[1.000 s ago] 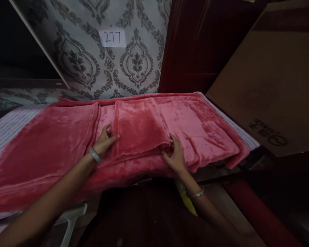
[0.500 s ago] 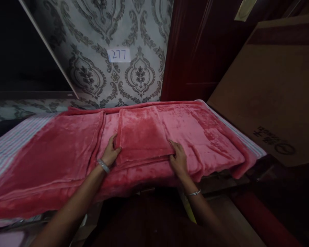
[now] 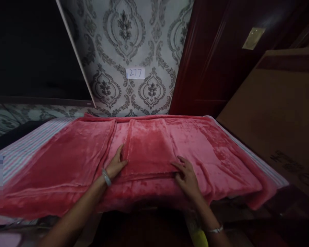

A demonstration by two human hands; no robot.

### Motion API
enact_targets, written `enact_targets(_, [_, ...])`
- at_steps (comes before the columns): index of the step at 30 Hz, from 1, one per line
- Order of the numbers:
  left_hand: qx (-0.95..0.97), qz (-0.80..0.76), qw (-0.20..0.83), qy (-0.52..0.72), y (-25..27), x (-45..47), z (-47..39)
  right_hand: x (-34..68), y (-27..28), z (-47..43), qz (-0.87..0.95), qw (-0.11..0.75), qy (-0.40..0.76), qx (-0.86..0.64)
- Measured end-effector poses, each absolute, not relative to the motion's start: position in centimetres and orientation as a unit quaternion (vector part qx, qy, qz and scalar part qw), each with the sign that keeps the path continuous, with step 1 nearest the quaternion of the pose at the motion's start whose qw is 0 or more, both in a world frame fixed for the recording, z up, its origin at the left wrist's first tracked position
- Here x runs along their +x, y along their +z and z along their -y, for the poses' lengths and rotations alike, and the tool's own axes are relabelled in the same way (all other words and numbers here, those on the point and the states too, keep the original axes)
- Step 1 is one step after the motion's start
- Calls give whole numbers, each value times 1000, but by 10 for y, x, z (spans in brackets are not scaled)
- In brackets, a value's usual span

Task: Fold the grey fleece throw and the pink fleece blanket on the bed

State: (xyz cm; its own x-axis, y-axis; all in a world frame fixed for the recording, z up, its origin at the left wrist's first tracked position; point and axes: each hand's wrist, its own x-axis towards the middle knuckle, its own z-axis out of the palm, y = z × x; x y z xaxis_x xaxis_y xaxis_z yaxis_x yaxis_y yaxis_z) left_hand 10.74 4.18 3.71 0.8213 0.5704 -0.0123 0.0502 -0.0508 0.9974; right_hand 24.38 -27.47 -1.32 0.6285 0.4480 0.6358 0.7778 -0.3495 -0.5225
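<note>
A plush pink-red blanket (image 3: 195,147) lies spread over a long surface, with a folded rectangular section (image 3: 150,144) of the same cloth on top near the middle. My left hand (image 3: 116,164) rests against the left edge of that section, thumb and fingers apart. At its front right corner is my right hand (image 3: 187,176), its fingers extended over the edge and the thumb apart from them. Another large flap of the blanket (image 3: 74,151) lies folded to the left of my left hand.
Striped cloth (image 3: 38,133) shows beneath the blanket at both ends. Behind stands a patterned wall with a paper label (image 3: 135,73) reading 277. A dark screen (image 3: 36,51) is at left, a dark red door (image 3: 208,61) behind, and a large cardboard box (image 3: 278,103) at right.
The view has tilted up and shifted left, so everything sits lower and further right. My right hand's fingers have loosened at the corner of the folded section. The left hand stays at its left edge.
</note>
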Motion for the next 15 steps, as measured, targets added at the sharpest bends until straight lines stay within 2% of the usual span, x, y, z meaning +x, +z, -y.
enact_targets(2, [695,-223,659,183,35,107,-43,252,9,274,407,419,-183,-791])
enact_targets(5, [755,-213,589,195,30,106,-42,267,41,254,423,386,-184,-799])
enact_targets(9, [812,-200,502,218,21,105,-38,281,45,212,445,261,-134,-846])
enact_targets(12, [800,-207,510,237,15,101,-37,283,26,197,434,149,-22,-888])
enact_targets(15, [764,-203,569,226,15,99,-42,282,15,199,428,95,32,-898])
